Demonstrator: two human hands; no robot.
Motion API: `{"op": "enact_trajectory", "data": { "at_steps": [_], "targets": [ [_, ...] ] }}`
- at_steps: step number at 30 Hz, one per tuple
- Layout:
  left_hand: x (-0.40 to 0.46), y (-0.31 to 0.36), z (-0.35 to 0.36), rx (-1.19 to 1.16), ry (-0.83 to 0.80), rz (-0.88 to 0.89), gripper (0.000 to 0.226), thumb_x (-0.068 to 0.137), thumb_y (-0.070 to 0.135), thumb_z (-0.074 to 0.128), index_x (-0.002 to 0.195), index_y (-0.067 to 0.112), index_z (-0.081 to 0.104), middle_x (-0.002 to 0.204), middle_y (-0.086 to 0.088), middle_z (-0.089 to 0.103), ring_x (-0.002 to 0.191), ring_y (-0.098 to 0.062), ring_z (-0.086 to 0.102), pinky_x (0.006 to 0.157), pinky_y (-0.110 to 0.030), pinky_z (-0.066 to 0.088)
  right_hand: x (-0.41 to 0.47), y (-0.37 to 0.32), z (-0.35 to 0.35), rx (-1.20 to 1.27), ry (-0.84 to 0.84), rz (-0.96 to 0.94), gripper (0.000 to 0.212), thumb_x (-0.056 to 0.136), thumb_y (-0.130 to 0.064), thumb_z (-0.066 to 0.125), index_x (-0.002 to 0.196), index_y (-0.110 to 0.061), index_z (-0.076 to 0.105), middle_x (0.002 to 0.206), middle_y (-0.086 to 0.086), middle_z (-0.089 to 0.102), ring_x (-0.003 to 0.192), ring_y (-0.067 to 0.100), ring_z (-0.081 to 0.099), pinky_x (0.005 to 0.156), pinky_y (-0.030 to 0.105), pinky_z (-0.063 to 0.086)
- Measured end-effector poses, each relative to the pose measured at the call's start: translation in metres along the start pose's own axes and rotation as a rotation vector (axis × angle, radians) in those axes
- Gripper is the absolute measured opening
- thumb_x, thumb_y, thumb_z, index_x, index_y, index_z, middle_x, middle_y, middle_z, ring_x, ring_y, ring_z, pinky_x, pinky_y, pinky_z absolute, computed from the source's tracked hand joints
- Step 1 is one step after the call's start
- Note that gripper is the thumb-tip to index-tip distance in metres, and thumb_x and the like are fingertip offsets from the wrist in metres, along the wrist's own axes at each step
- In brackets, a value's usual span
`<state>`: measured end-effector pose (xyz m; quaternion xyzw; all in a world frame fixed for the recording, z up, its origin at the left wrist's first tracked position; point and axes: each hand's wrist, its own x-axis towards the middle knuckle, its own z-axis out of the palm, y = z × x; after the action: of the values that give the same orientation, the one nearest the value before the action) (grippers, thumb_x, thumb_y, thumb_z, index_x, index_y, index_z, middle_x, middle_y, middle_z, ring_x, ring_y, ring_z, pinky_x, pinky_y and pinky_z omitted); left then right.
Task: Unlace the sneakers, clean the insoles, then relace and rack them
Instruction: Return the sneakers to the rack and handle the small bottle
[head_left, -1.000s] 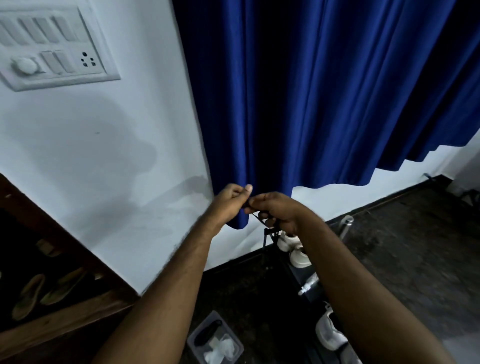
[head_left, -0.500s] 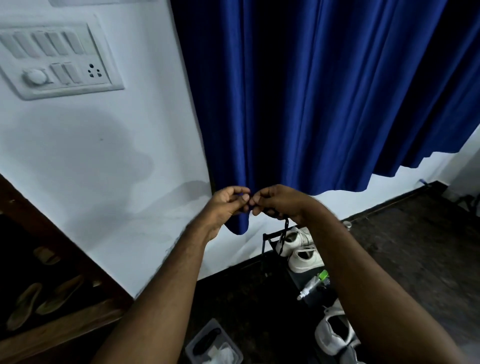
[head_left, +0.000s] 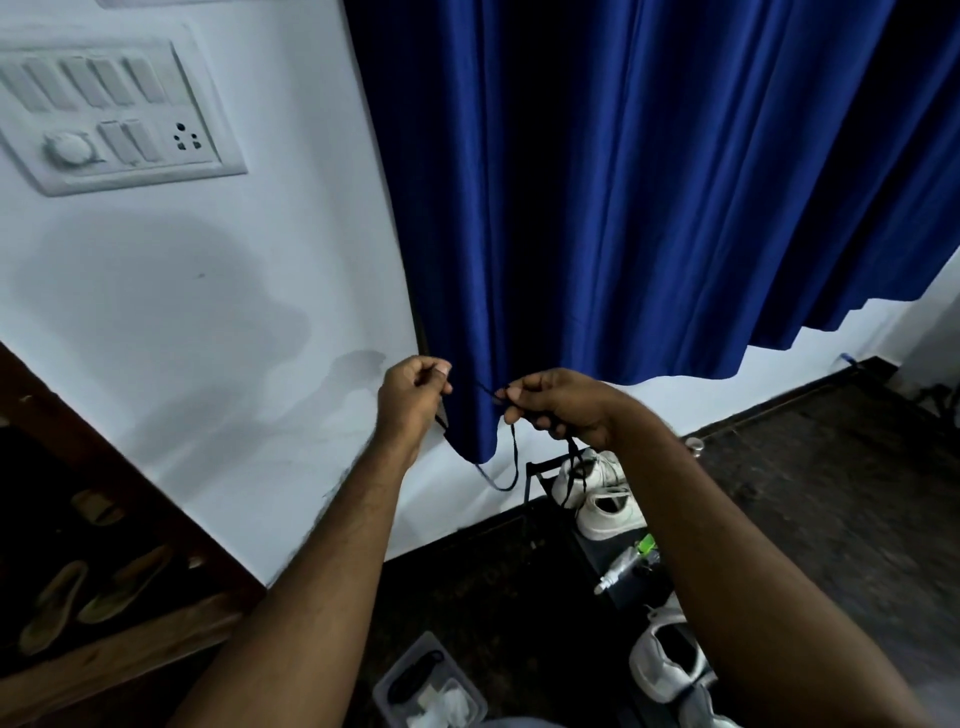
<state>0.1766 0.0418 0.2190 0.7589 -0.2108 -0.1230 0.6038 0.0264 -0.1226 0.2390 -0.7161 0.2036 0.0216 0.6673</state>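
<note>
Black, thin lace (head_left: 511, 470) sags in a loop, pinched by left hand (head_left: 413, 397) and right hand (head_left: 558, 402).

Both forearms bare to the frame edge, no sleeves, rings or watch apparently worn

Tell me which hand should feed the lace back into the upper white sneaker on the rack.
Right, probably. The right hand pinches the lace with strands hanging from it directly above the sneaker. The left hand holds the other stretch, off by the curtain, farther from the rack.
</note>
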Motion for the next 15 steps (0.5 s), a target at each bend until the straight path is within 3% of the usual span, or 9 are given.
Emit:
{"op": "enact_trajectory", "data": {
  "at_steps": [2,4,6,8,10,15],
  "targets": [
    [-0.006,0.003,0.004,0.083,-0.139,-0.008,0.028,0.098,0.044,0.06,0.105,0.02,0.072,0.095,0.001,0.072,0.087,-0.011,0.066,0.081,-0.031,0.053,0.001,-0.002,0.001,-0.096,-0.037,-0.011,0.024,0.099,-0.028,0.056,0.112,-0.014,0.071,0.095,0.005,0.072,0.057,0.005,0.036,0.047,0.018,0.024],
    [-0.02,0.012,0.01,0.068,-0.276,0.006,0.044,0.1,0.055,0.049,0.115,0.02,0.071,0.103,0.012,0.068,0.094,0.003,0.061,0.088,-0.02,0.048,0.0,-0.006,0.005,-0.19,-0.073,-0.033,0.024,0.099,-0.03,0.057,0.108,-0.015,0.073,0.094,0.004,0.073,0.059,0.007,0.034,0.05,0.021,0.023],
    [-0.031,0.019,0.019,0.01,-0.403,-0.008,0.049,0.103,0.056,0.036,0.11,0.024,0.073,0.093,0.014,0.069,0.088,0.011,0.062,0.085,-0.011,0.045,-0.003,-0.013,0.01,-0.279,-0.094,-0.081,0.021,0.098,-0.03,0.058,0.102,-0.017,0.073,0.093,0.004,0.074,0.061,0.009,0.036,0.051,0.021,0.027],
    [-0.037,0.019,0.028,0.006,-0.502,-0.015,0.059,0.102,0.062,0.028,0.088,0.025,0.071,0.073,0.007,0.068,0.076,-0.004,0.066,0.086,-0.024,0.05,-0.005,-0.02,0.015,-0.333,-0.112,-0.135,0.017,0.098,-0.028,0.058,0.093,-0.022,0.073,0.09,0.004,0.075,0.062,0.012,0.041,0.05,0.021,0.03],
    [-0.039,0.014,0.031,-0.019,-0.5,-0.019,0.063,0.098,0.068,0.034,0.081,0.015,0.064,0.064,0.0,0.06,0.062,-0.014,0.057,0.071,-0.036,0.047,-0.005,-0.024,0.015,-0.376,-0.105,-0.158,0.016,0.097,-0.023,0.058,0.093,-0.016,0.071,0.088,0.005,0.075,0.057,0.01,0.041,0.047,0.019,0.031],
    [-0.024,0.007,0.019,-0.062,-0.242,0.029,0.051,0.091,0.049,0.067,0.076,0.0,0.065,0.057,-0.004,0.048,0.052,-0.014,0.039,0.056,-0.03,0.034,0.001,-0.012,0.004,-0.399,0.033,-0.136,0.016,0.094,-0.028,0.062,0.095,-0.013,0.068,0.082,0.006,0.074,0.055,0.008,0.045,0.051,0.026,0.034]
  ]
}}
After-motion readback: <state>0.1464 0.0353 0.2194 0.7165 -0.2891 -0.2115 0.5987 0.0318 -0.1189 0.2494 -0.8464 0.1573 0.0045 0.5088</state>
